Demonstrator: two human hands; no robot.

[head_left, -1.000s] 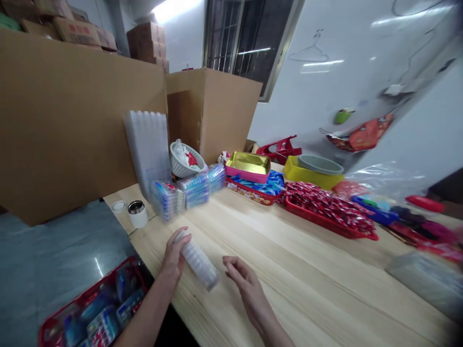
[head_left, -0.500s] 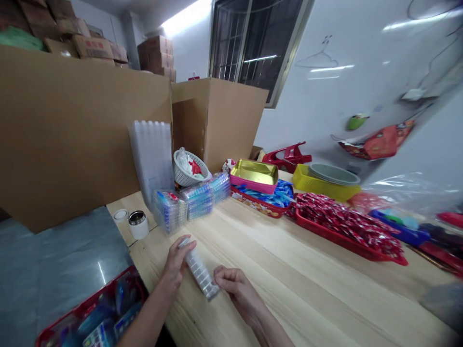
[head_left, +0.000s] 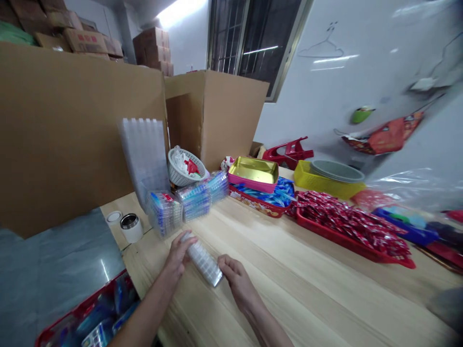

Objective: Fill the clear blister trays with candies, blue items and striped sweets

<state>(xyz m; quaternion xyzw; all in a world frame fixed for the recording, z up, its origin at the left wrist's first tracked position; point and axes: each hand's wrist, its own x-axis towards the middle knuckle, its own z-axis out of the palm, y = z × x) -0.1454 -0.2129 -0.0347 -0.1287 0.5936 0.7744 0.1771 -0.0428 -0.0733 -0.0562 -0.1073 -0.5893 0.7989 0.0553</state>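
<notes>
A stack of clear plastic cases [head_left: 203, 260] lies on its side on the wooden table [head_left: 296, 279], held between both hands. My left hand [head_left: 178, 253] is wrapped round its far end. My right hand [head_left: 233, 274] pinches its near end with curled fingers. Just behind stand three piles of filled clear cases [head_left: 188, 200] with blue and red contents, and a tall stack of empty clear cases [head_left: 144, 152].
A white cup [head_left: 130, 227] and lid [head_left: 114, 218] sit at the table's left corner. A white basket [head_left: 184, 168], gold tin [head_left: 253, 173], red trays of sweets [head_left: 347, 226] and a yellow tub [head_left: 318, 180] line the back. Large cardboard boxes [head_left: 72, 130] stand left. A red basket [head_left: 90, 318] sits low left.
My right hand moved from open beside the stack to gripping its near end. The stack has been drawn slightly toward the filled piles; the camera shifted a little.
</notes>
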